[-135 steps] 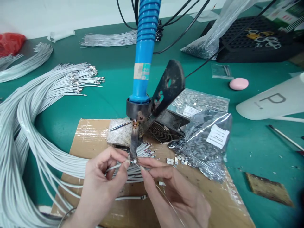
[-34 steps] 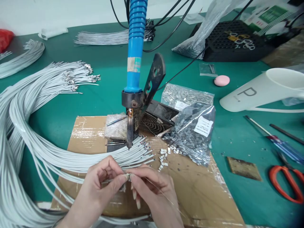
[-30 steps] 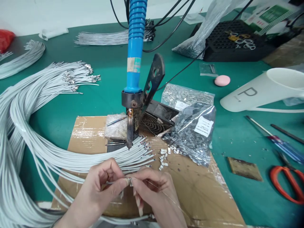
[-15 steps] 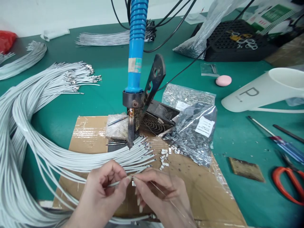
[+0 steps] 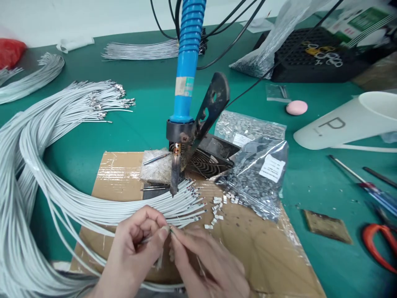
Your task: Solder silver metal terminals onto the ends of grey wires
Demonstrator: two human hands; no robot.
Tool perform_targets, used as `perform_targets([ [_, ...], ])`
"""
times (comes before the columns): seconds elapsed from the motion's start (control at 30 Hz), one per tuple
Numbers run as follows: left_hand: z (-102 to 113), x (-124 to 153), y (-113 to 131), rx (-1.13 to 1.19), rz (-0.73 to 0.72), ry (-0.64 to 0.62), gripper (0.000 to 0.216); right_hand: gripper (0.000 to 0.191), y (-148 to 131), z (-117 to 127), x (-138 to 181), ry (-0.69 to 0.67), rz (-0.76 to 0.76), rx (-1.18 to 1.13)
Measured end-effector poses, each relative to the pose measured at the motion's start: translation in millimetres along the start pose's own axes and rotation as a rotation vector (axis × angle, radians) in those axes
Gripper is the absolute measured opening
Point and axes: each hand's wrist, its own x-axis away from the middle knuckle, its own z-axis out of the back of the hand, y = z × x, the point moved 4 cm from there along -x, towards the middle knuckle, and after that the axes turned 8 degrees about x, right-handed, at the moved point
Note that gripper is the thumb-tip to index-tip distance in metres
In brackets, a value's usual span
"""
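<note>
My left hand (image 5: 136,244) pinches a white cable (image 5: 146,239) near its end, thumb against forefinger. Right beside it, my right hand (image 5: 207,260) is closed, its thumb and forefinger meeting at the cable's tip; what they grip is too small to make out. A thin wire (image 5: 201,265) shows near the right palm. Above both hands, a blue-handled soldering iron (image 5: 187,82) hangs tip down in a bracket. Under its tip lies a bundle of white cables (image 5: 124,207) with stripped ends pointing right. Small white connectors (image 5: 218,217) are scattered to the right of those ends.
Cardboard (image 5: 263,252) covers the green table (image 5: 149,111) here. Bags of small parts (image 5: 257,178) and a small fan (image 5: 214,153) stand behind. To the right are a white cup (image 5: 347,120), red-handled scissors (image 5: 376,244), a screwdriver (image 5: 376,194) and a brown pad (image 5: 328,226).
My right hand has turned and shifted slightly, its fingertips now close against the left ones. The thin wire that stretched across it shows less. The whole view has moved a little.
</note>
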Motion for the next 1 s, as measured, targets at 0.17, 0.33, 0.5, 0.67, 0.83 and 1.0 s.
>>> perform_targets([
  [0.17, -4.9, 0.3, 7.3, -0.004, -0.013, 0.084, 0.032, 0.028, 29.9, -4.0, 2.6, -0.339, -0.693, -0.481],
  [0.33, -7.8, 2.5, 7.0, -0.014, -0.027, 0.115, 0.028, 0.033, 33.2, -8.3, 3.5, -0.333, -0.876, -0.722],
  [0.5, -6.4, 2.0, 8.4, -0.023, -0.051, 0.133, 0.028, 0.03, 35.7, -7.4, -0.3, -0.288, -0.771, -0.68],
  [0.67, -7.1, 1.8, 8.0, 0.015, -0.069, 0.129, 0.024, 0.021, 28.7, -4.0, -3.0, -0.295, -0.677, -0.53],
  [0.83, -10.6, 4.9, 5.8, 0.013, -0.081, 0.158, 0.021, 0.015, 25.2, -3.7, -8.2, -0.382, -0.537, -0.48],
  [1.0, -11.5, 6.4, 6.5, -0.027, -0.097, 0.204, 0.017, 0.012, 25.0, 1.8, -14.1, -0.308, -0.39, -0.358],
])
